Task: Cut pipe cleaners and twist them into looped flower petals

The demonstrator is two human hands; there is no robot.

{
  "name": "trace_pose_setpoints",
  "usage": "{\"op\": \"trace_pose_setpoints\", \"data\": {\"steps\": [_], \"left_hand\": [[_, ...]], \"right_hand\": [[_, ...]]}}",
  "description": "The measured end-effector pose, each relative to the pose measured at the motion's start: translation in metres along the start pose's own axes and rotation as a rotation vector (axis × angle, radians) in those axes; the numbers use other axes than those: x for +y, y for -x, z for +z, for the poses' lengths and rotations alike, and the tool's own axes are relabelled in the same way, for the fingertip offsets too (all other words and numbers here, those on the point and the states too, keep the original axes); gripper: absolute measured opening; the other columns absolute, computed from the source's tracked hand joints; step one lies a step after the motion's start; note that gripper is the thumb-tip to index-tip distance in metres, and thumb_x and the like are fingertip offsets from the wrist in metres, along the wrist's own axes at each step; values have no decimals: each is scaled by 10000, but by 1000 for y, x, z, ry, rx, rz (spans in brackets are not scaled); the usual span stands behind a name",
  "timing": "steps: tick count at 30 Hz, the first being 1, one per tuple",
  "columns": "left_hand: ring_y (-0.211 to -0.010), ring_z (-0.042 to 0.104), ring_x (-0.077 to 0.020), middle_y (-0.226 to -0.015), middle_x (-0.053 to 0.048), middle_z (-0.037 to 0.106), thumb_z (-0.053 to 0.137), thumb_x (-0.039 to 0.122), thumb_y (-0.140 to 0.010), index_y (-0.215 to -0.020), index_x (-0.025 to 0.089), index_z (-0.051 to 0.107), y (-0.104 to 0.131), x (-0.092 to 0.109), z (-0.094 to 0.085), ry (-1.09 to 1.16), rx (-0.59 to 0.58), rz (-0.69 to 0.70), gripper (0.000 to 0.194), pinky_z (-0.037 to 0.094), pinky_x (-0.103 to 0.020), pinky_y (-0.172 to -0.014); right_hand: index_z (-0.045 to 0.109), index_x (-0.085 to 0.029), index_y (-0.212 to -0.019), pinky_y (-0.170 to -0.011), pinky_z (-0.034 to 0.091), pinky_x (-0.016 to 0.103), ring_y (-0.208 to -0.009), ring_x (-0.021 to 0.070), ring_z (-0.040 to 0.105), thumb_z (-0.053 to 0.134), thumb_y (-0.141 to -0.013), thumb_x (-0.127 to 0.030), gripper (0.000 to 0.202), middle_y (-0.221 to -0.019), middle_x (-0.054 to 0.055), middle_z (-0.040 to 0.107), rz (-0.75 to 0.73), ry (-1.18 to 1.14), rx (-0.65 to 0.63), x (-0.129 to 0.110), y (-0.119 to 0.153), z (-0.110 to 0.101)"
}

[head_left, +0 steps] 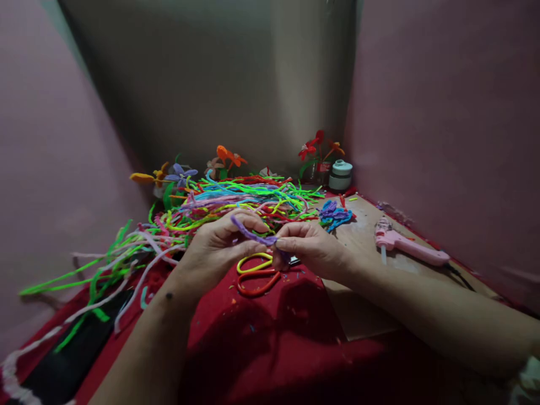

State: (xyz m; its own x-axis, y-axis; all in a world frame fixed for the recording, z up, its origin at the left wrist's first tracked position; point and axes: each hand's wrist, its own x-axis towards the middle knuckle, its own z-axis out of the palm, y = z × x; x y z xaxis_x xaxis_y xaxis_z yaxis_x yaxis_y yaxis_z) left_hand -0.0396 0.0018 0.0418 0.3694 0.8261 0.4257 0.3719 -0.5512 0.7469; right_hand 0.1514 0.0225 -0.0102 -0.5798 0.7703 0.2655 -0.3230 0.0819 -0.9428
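A purple pipe cleaner [248, 232], bent into a curve, runs between my two hands above the red cloth. My left hand [219, 242] has its thumb and fingers closed around the curved part. My right hand [316, 244] pinches the other end between thumb and index finger, and a darker purple bit hangs below those fingertips. Just under my hands lies a pair of scissors [258, 292] with a yellow and a red handle loop; the blades are mostly hidden by my right hand.
A heap of colourful pipe cleaners [236, 197] spreads behind and left. Blue and purple petals [334, 215] lie on a board [358, 247], near a pink glue gun [413, 247]. Pipe-cleaner flowers [181, 175] and a pale lidded jar [340, 175] stand at the back. A black flat object [71, 360] lies left.
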Motion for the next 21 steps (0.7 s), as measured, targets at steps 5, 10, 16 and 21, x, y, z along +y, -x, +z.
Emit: {"op": "trace_pose_setpoints", "data": {"steps": [5, 10, 16, 21], "left_hand": [[-645, 495, -104, -696, 0, 566, 582, 274, -775, -743, 161, 606, -1, 4, 12, -15, -108, -97, 121, 402, -206, -585], [-637, 492, -104, -691, 5, 566, 577, 273, -756, -732, 163, 600, -1, 3, 19, 54, -94, -141, 115, 395, -211, -588], [-501, 392, -77, -542, 27, 457, 646, 329, -674, -579, 145, 530, -3, -11, 36, 422, -103, -466, 237, 327, -219, -492], [-520, 427, -82, -560, 11, 487, 674, 315, -649, -589, 128, 546, -4, -21, 41, 644, -99, -533, 234, 355, -231, -535]], "right_hand": [[595, -139, -699, -552, 419, 248, -513, 106, 566, 636, -732, -248, 121, -592, 19, 643, 96, -80, 19, 1, 3, 2], [576, -146, -662, -507, 402, 238, -464, 100, 538, 621, -705, -239, 112, -553, 15, 634, 158, -95, 43, -3, 3, 5], [567, -163, -599, -528, 369, 251, -500, 102, 477, 540, -732, -207, 143, -541, 8, 570, -91, 619, 200, -1, 9, 12], [563, -164, -596, -584, 353, 281, -565, 122, 479, 514, -764, -182, 177, -585, 36, 569, -431, 1092, 283, 6, 11, 11]]}}
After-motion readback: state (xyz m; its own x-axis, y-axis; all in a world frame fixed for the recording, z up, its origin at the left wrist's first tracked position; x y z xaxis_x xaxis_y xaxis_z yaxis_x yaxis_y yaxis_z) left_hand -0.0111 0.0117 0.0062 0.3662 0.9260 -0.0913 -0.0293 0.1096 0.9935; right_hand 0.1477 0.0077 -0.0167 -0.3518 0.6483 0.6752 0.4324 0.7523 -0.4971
